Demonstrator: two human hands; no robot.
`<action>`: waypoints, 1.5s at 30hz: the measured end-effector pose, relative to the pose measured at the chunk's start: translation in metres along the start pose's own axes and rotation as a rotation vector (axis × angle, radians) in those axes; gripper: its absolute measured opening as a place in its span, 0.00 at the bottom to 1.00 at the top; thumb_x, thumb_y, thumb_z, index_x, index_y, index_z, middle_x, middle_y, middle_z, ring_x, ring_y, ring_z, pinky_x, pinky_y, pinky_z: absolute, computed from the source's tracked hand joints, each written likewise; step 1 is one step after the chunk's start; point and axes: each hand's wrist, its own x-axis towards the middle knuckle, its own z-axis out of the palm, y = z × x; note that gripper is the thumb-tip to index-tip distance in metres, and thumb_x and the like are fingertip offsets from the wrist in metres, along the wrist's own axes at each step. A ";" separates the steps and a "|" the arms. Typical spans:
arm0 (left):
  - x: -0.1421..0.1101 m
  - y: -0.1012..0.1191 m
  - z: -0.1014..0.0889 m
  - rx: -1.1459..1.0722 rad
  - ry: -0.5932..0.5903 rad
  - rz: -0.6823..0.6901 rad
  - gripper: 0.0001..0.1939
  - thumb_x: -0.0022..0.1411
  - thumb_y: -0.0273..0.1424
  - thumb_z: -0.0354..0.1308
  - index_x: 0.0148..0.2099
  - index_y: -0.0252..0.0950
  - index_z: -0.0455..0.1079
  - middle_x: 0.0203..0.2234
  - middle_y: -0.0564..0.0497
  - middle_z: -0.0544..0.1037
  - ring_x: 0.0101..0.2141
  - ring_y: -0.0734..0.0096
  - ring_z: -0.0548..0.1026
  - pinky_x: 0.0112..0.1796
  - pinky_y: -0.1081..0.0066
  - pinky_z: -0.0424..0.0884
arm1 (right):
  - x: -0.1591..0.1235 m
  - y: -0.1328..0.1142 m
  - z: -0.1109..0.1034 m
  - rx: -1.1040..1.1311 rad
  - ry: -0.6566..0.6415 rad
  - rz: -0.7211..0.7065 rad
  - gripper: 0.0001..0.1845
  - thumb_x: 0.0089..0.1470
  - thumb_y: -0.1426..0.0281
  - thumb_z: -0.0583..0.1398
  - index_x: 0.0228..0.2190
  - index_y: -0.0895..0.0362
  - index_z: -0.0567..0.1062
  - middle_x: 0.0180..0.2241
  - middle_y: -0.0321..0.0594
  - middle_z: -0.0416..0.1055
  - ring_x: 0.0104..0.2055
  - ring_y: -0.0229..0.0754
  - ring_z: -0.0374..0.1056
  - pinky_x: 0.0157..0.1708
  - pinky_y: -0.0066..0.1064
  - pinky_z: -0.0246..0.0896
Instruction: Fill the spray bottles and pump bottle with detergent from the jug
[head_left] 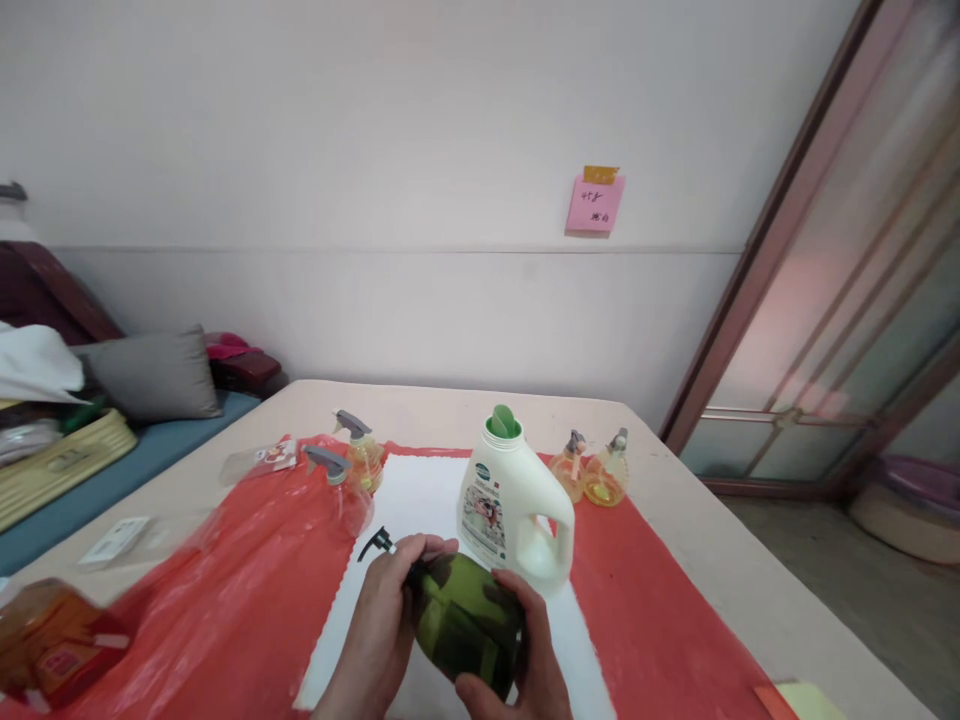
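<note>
A dark green pump bottle point(466, 620) is tilted on its side over a white cloth point(420, 500), its black pump head point(377, 544) pointing up and left. My left hand point(382, 630) is closed round the bottle's neck, fingers at the collar. My right hand point(525, 660) cups the bottle's base and side from below. Just behind stands a white detergent jug point(510, 505) with its green cap point(502, 422) flipped open.
Two small spray bottles point(352, 470) with grey triggers stand at the left on red plastic sheeting point(247, 590); two amber ones point(596, 470) stand right of the jug. An orange packet point(52, 640) lies at the near left. A pink note point(595, 203) hangs on the wall.
</note>
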 end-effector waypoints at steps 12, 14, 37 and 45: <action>-0.001 0.007 0.001 0.072 0.013 0.067 0.13 0.55 0.41 0.65 0.32 0.34 0.78 0.37 0.42 0.84 0.43 0.52 0.78 0.45 0.59 0.70 | -0.002 -0.006 0.007 0.512 -0.099 0.513 0.67 0.30 0.41 0.72 0.64 0.40 0.46 0.60 0.52 0.63 0.43 0.55 0.74 0.31 0.42 0.70; 0.000 0.010 0.002 -0.005 0.036 0.036 0.13 0.53 0.41 0.65 0.32 0.34 0.78 0.36 0.42 0.84 0.41 0.53 0.79 0.45 0.59 0.70 | -0.002 -0.002 0.007 0.451 -0.109 0.379 0.76 0.18 0.50 0.78 0.64 0.38 0.45 0.64 0.52 0.56 0.44 0.54 0.74 0.31 0.40 0.70; -0.001 0.007 -0.001 0.044 0.040 0.052 0.14 0.54 0.40 0.65 0.35 0.34 0.78 0.38 0.42 0.84 0.41 0.55 0.78 0.46 0.60 0.70 | 0.004 -0.007 0.009 0.545 -0.175 0.714 0.54 0.48 0.31 0.51 0.65 0.53 0.56 0.50 0.56 0.74 0.34 0.50 0.77 0.23 0.36 0.69; 0.001 0.010 -0.001 -0.065 0.075 0.014 0.15 0.53 0.42 0.67 0.32 0.34 0.77 0.36 0.42 0.84 0.39 0.55 0.79 0.46 0.59 0.71 | -0.002 -0.014 -0.003 0.227 -0.140 0.450 0.60 0.36 0.44 0.71 0.64 0.52 0.54 0.49 0.54 0.74 0.21 0.41 0.73 0.18 0.29 0.60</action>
